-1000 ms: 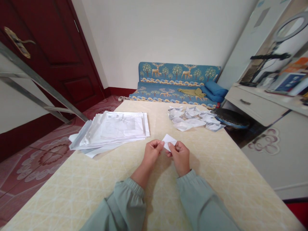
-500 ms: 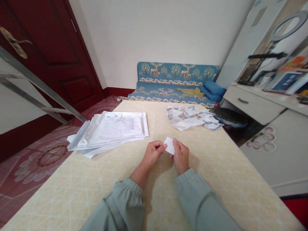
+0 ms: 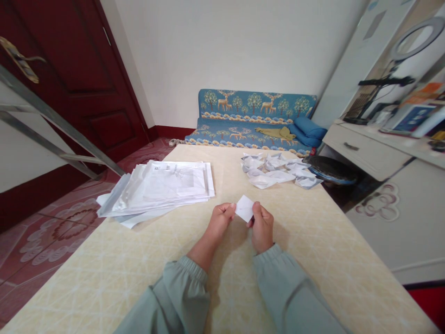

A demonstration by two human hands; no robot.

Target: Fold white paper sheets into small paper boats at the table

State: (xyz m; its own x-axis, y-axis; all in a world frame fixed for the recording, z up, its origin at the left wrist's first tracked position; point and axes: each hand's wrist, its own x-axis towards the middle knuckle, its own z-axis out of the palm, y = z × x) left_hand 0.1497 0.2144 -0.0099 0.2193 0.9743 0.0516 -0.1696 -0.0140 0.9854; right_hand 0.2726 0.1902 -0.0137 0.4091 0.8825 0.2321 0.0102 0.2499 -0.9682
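Note:
A small folded piece of white paper, diamond-shaped from this angle, is held up above the table between my two hands. My left hand pinches its left corner between thumb and fingers. At the right corner, my right hand grips it, thumb on top and the other fingers curled beneath. Beyond and to the left lies a stack of white paper sheets, some with handwriting. Several folded white paper shapes sit grouped at the table's far right.
The table has a pale yellow patterned cover. Behind it stands a blue sofa with deer and trees. A metal ladder leans at the left by a dark red door. A white cabinet flanks the right side.
The folded paper has turned to show its full diamond face between my hands. My left fingers have shifted slightly to its left corner; my right hand has barely moved.

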